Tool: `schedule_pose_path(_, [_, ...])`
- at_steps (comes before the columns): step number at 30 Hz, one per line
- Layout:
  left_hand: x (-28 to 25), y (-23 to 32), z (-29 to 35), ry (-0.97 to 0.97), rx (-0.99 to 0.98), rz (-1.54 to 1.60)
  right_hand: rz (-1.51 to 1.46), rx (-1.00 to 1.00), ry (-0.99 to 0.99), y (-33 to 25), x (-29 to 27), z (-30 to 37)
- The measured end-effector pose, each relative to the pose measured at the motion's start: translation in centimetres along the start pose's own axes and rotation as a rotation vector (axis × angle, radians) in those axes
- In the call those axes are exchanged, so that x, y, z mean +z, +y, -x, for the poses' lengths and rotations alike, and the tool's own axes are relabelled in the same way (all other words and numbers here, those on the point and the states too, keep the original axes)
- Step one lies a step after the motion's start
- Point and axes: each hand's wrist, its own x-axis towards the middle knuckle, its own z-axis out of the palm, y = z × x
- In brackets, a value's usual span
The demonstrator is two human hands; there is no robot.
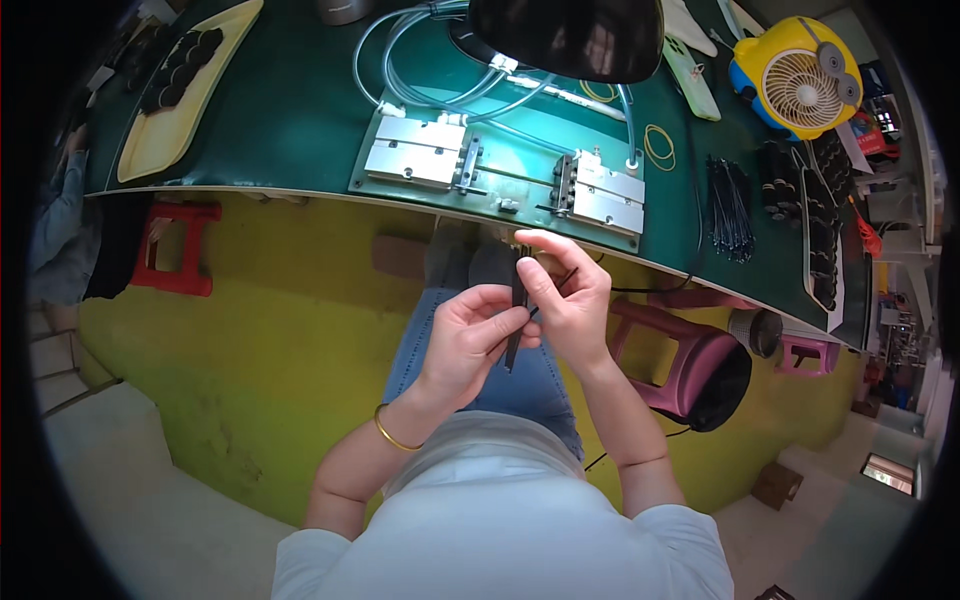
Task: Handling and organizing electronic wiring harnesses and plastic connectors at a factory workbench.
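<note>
In front of my lap, just off the table's near edge, my left hand (475, 335) and my right hand (568, 295) are close together. Both are closed on a slim, dark, stick-like piece (518, 290) that stands almost upright between the fingers. The left thumb and fingers pinch its lower part; the right thumb and index finger grip it near the top. A thin black wire (568, 277) shows by the right fingers. Fingers hide much of the piece, so its exact kind is unclear. Beyond my hands lies a metal fixture (418, 150) with two silver clamp blocks.
A black lamp shade (565, 35) hangs over the green table (270, 110). Clear air tubes (400, 80) run to the fixture. To the right are black wires (730, 210), a tray (820, 240) and a yellow-blue fan (805, 80). A yellow tray (150, 150) is left, a pink stool (685, 365) below.
</note>
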Motion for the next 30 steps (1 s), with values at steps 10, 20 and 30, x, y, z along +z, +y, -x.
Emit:
schedule_pose_path(10, [-0.7,-0.2,-0.4,-0.042,-0.004,0.018,-0.151,0.087,-0.011,0.3,0.8,-0.3])
schedule_pose_path(20, [-1.5,-0.4,-1.9,-0.053,0.052,0.079,-0.148,0.215,-0.032,1.0,1.3,-1.4])
schedule_pose_path(30, [-1.1,0.0,-2.8,-0.045,0.144,0.101,-0.148,0.066,0.038,0.7,2.1,-2.1])
